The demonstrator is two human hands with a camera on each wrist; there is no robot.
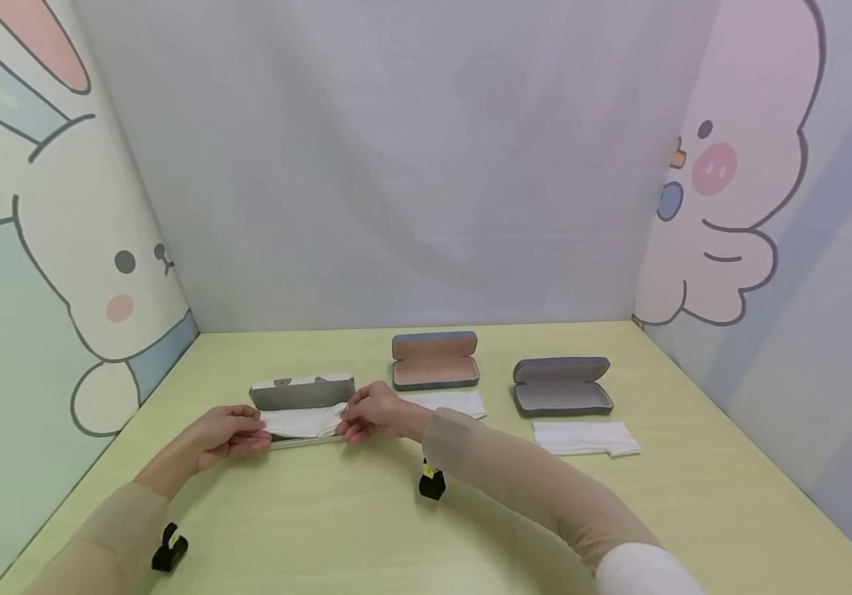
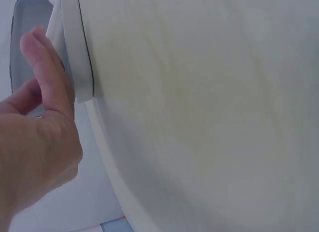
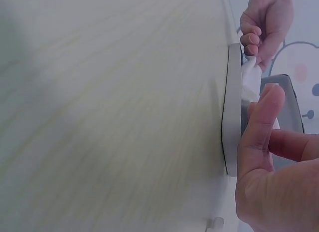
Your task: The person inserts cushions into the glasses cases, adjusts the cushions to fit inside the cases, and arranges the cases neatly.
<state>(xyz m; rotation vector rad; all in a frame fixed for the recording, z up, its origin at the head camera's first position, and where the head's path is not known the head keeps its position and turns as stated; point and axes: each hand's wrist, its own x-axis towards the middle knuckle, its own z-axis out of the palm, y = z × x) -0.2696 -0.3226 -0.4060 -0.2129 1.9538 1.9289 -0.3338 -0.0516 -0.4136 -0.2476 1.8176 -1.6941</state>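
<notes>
**White cloth (image 1: 302, 421) held at both ends over an open pale case (image 1: 310, 442)**

The cloth lies across the case's lower half, left of the table's middle, with its front rim showing below. The left hand (image 1: 228, 438) pinches the left end between thumb and fingers, nearly closed; the right hand (image 1: 381, 411) pinches the other end, its index finger fairly straight in the right wrist view.

The likeliest trouble, I judge, is an end slipping over the rim and catching in the hinge or under the lid, caused by letting go unevenly. A knuckle pressing the front wall could also slide or tip the case, which looks light.

The lid stands up behind, so access is best from the front, where the table (image 1: 307, 529) runs broad. Rightward is tighter: the right hand partly hides a second cloth (image 1: 455, 402), with a pink-lined case (image 1: 435, 384) just behind. Further right sit a dark case (image 1: 563, 398) and a third cloth (image 1: 582, 438), well apart.
</notes>
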